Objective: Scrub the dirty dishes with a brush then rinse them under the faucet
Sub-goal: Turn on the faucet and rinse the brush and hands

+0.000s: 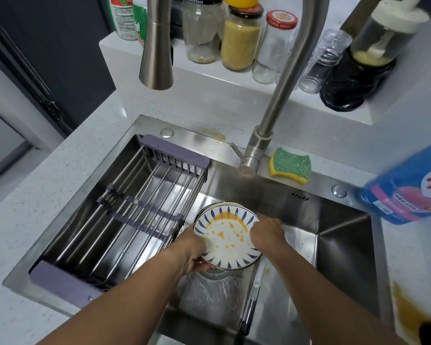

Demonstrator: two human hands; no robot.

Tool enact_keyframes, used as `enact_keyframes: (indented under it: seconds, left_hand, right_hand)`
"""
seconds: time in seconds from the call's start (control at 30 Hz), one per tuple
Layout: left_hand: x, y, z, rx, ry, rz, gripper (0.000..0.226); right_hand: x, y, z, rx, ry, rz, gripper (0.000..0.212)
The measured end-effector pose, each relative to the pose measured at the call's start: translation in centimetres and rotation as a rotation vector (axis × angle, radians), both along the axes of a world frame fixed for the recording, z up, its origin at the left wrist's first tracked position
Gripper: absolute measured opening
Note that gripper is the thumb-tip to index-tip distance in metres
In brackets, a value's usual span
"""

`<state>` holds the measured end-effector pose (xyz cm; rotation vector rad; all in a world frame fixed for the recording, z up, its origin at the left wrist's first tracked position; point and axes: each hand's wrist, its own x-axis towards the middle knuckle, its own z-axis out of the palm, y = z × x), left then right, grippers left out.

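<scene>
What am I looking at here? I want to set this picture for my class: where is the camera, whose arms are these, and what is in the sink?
There is no machine: a person wears one camera on the head, so it looks down along both arms. The left hand and right hand grip opposite edges of a stack of plates, the top one smeared orange, over a steel sink. A drying rack spans the sink's left part. A long-handled tool, perhaps the brush, lies on the sink floor. No water shows from the faucet. A green sponge lies on the rim beside its base.
</scene>
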<state>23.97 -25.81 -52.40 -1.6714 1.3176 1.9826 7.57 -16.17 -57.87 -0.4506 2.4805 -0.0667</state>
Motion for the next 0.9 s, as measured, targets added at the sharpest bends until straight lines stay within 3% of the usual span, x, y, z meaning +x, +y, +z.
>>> enact_keyframes:
  seconds: [0.13, 0.3, 0.37, 0.43, 0.6, 0.67, 0.8, 0.9]
  left_hand:
    - [-0.3, 0.1, 1.1, -0.045, -0.012, 0.003, 0.034]
    - [-0.6, -0.2, 3.1, -0.226, 0.048, -0.012, 0.064]
    - [-0.7, -0.5, 3.4, -0.199, 0.125, 0.056, 0.058]
    - [-0.7, -0.9, 3.6, -0.095, 0.213, 0.182, 0.051]
    - [-0.4, -1.9, 3.5, 0.199, 0.384, 0.379, 0.042]
    - [-0.3, -2.1, 3.3, 0.241, 0.411, 0.408, 0.039]
    - [-0.3, -1.9, 3.6, 0.288, 0.454, 0.433, 0.038]
    - [-0.2, -1.7, 3.9, 0.308, 0.485, 0.434, 0.040]
  right_hand:
    - [-0.3, 0.5, 1.0, -0.142, -0.069, -0.100, 0.041]
    - [-0.3, 2.1, 3.2, -0.665, 0.004, -0.354, 0.029]
    - [-0.7, 3.4, 3.3, -0.747, 0.006, -0.481, 0.017]
    - [-0.9, 5.4, 2.1, -0.781, -0.024, -0.578, 0.021]
    - [0.2, 9.9, -2.3, -0.668, -0.247, -0.774, 0.017]
    - [1.0, 10.9, -4.2, -0.542, -0.272, -0.708, 0.018]
    - [3.4, 11.5, -7.2, -0.292, -0.282, -0.459, 0.041]
    - [4.5, 11.3, -9.2, -0.214, -0.267, -0.326, 0.038]
